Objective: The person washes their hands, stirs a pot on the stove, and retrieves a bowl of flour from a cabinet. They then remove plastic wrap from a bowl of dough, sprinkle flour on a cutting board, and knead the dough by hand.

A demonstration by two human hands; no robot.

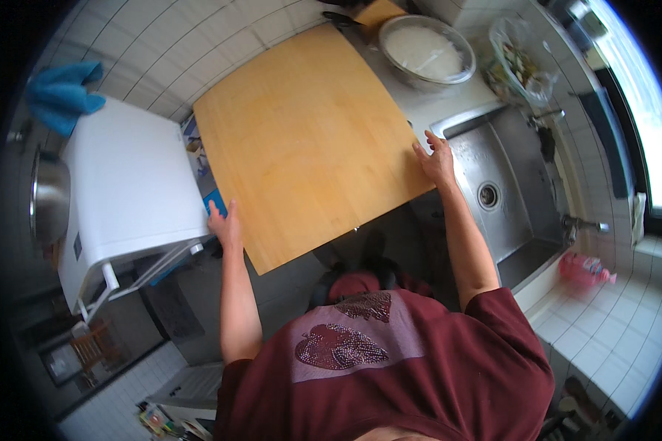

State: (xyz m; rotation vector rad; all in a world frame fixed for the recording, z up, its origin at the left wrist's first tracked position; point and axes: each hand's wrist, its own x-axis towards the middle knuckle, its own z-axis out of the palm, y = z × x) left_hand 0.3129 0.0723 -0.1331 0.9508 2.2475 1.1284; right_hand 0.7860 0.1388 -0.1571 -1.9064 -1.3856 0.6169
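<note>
A large wooden board (314, 138) lies tilted in the view in front of me, its near edge jutting over the dark floor. My left hand (224, 223) is at the board's left edge near the close corner, thumb and fingers apart. At the right edge, close to the other near corner, is my right hand (437, 160), its fingers spread and raised; the thumb is by the board's edge. Whether either hand bears on the board cannot be told for certain. Beyond the right hand, a bowl of white contents (423, 52) under clear film stands on the counter.
Left of the board stands a white appliance (138, 176) with a blue cloth (66, 96) and a metal bowl (49, 195) by it. To the right are a steel sink (488, 160), taps (579, 223), a bag of food scraps (516, 66) and a pink bottle (585, 269).
</note>
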